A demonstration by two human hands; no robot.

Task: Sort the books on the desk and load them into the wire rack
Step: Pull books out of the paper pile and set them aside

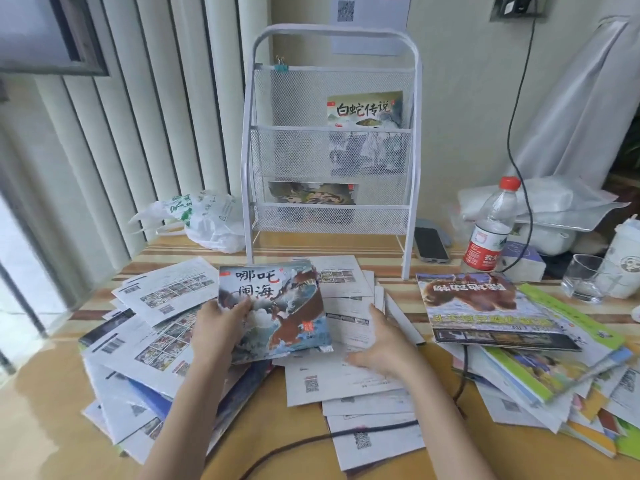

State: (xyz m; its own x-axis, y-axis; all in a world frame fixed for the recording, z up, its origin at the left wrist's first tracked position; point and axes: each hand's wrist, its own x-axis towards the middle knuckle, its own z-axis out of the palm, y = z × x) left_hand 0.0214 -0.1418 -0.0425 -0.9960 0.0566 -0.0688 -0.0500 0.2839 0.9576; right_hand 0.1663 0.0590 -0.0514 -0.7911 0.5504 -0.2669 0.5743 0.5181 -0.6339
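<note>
A white wire rack [246,174] stands at the back of the desk. Its upper pocket holds a green-covered book [365,109]; the lower pocket holds a dark illustrated book [311,192]. My left hand [218,327] grips the left edge of a blue and brown picture book [280,306], tilted up over the scattered books. My right hand [384,344] rests with fingers spread on white book backs [349,379] just right of it. A pile of larger books, topped by a bear cover [485,306], lies at the right.
A plastic bag [204,220] lies left of the rack. A phone [431,244], a water bottle [491,226], a glass [583,277] and a paper cup [620,258] stand at the back right. A black cable [311,441] crosses the front books.
</note>
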